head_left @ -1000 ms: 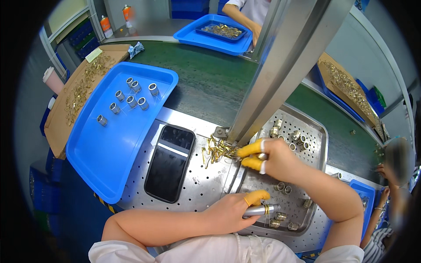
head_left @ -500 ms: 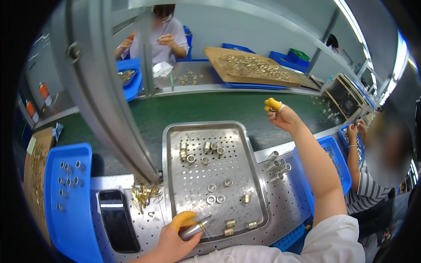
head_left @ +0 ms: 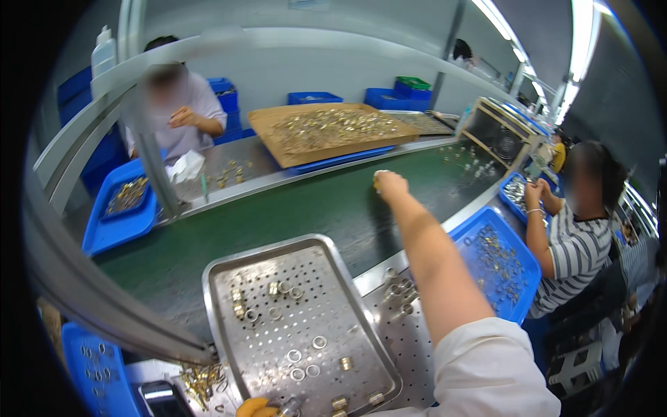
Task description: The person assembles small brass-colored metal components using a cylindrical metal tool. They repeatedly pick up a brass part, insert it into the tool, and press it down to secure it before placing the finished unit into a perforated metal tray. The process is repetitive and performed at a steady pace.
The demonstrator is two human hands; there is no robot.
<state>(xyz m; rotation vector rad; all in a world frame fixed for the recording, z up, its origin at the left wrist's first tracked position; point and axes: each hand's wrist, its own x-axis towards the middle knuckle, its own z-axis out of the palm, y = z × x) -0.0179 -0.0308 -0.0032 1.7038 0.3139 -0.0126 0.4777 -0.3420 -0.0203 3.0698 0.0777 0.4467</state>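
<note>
My right hand (head_left: 391, 185) reaches out over the green conveyor belt (head_left: 313, 201). Its fingers are closed, with a yellow fingertip cover just showing; whatever they may hold is hidden. At the lower edge, my left hand (head_left: 254, 408) is mostly cut off. Its yellow-covered fingers close round a silver cylinder (head_left: 289, 407), beside the near end of a perforated metal tray (head_left: 278, 347). Several metal rings (head_left: 319, 342) lie in that tray. Brass-toned threaded sleeves (head_left: 346, 363) lie there too, some near my left hand.
Metal tubes (head_left: 406, 308) stand right of the tray, beside a blue tray (head_left: 531, 278) of small parts. At left are brass pins (head_left: 198, 386), a phone (head_left: 161, 399) and another blue tray (head_left: 73, 340). A metal post (head_left: 104, 278) rises there. Two co-workers sit across and at right.
The view has swung right and up, so the tray sits lower left. My right hand stretches farther over the belt. My left hand still holds the cylinder, now mostly out of view.
</note>
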